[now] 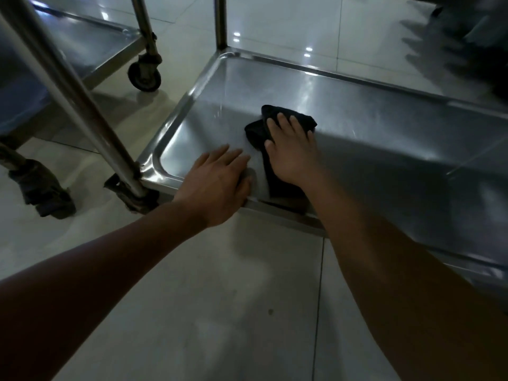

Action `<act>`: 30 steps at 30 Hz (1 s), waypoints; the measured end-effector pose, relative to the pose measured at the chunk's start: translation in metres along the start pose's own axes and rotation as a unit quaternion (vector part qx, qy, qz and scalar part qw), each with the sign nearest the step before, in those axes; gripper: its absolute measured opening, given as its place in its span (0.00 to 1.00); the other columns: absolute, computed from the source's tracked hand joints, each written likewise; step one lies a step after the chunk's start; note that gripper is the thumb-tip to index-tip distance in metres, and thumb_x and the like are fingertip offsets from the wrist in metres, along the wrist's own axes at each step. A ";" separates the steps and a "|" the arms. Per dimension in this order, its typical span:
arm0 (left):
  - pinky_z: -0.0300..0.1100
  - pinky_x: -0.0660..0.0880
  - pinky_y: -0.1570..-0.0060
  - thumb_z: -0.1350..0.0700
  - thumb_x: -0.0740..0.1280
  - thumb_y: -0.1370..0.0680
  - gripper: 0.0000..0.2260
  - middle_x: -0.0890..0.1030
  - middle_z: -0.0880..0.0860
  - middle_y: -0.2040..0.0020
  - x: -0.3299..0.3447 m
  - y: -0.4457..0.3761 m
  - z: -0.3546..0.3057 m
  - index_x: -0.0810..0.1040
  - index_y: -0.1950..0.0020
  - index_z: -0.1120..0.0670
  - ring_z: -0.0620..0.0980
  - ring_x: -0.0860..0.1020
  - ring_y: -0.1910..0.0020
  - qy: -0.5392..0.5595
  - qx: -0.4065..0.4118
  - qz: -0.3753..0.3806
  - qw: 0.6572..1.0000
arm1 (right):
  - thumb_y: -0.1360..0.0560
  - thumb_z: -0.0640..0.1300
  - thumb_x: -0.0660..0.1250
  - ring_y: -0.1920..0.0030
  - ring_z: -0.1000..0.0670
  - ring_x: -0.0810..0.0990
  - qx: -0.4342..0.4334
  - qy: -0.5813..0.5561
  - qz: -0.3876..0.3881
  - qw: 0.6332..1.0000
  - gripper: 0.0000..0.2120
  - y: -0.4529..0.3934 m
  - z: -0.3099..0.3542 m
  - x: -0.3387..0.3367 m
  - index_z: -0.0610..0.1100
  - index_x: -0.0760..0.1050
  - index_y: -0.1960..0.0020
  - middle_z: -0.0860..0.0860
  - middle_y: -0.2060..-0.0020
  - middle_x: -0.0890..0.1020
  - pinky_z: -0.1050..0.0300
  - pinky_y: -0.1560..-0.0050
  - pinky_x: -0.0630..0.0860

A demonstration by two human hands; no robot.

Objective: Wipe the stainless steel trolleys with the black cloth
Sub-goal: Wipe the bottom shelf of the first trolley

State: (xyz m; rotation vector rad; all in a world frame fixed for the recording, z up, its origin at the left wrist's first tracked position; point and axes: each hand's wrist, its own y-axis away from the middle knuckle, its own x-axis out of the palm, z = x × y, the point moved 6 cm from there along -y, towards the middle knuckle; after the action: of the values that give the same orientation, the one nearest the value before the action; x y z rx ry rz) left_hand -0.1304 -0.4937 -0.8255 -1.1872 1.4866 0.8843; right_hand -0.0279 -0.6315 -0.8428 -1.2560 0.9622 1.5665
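Note:
The low shelf of a stainless steel trolley (371, 125) fills the middle and right of the view. A black cloth (258, 133) lies on the shelf near its front left part. My right hand (292, 149) presses flat on the cloth with its fingers spread and straight. My left hand (220, 182) rests over the shelf's front rim, fingers reaching onto the steel, thumb under the edge. Part of the cloth is hidden under my right palm and wrist.
A second steel trolley (68, 48) stands at the upper left, with a caster wheel (145, 75). An upright steel post (82, 103) rises at the near trolley's front left corner, another post (220, 20) at its far corner. Pale tiled floor (233, 298) lies below.

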 end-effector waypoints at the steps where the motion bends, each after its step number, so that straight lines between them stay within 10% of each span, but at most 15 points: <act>1: 0.53 0.58 0.25 0.46 0.54 0.17 0.22 0.66 0.54 0.25 0.001 -0.003 -0.007 0.65 0.25 0.53 0.55 0.58 0.23 0.005 0.004 -0.002 1.000 | 0.15 0.52 0.48 0.19 0.46 0.44 0.006 0.003 -0.007 1.000 0.27 0.005 -0.012 -0.002 0.49 0.48 0.18 0.49 0.18 0.47 0.39 0.22 0.45; 30: 0.50 0.56 0.26 0.46 0.56 0.18 0.25 0.62 0.51 0.22 0.057 -0.068 -0.271 0.62 0.23 0.52 0.51 0.57 0.22 0.008 0.158 0.022 0.987 | 0.15 0.53 0.47 0.19 0.47 0.45 0.176 0.014 -0.028 0.984 0.26 0.171 -0.313 -0.057 0.48 0.48 0.18 0.49 0.18 0.48 0.41 0.21 0.47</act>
State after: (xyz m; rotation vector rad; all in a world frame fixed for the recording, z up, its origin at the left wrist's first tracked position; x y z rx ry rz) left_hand -0.1345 -0.7782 -0.8141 -0.9321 1.6019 0.6401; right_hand -0.0919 -0.9866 -0.8385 -1.0468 1.1528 1.2697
